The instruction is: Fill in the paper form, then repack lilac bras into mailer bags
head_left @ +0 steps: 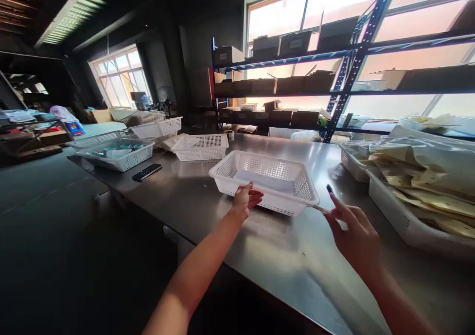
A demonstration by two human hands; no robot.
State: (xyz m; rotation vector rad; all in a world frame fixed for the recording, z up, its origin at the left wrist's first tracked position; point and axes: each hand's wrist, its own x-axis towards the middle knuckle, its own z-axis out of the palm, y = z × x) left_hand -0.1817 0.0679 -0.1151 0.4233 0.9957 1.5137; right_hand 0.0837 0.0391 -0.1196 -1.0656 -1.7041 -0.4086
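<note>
1. White perforated plastic makes up the basket (279, 203) at the middle of the metal table (267, 263); pale, flat sheets (276, 182) lie inside it.
2. I see the left hand (246, 200) at the basket's near side, its thumb up and its fingers stretched out to the right, apart; whether it touches the wall, I cannot tell.
3. Just beyond the basket's right corner is the right hand (354, 228), forefinger and thumb apart. Something thin (319, 209) runs between thumb and corner, and a dark bit shows at the forefinger's tip; I cannot tell whether either is held.
4. Farther right, a white bin (399, 214) carries tan, flat pieces (426, 191).
5. Over to the left lies a black phone (147, 172), near a white tray (138, 159) of blue-green packets (117, 149).
</note>
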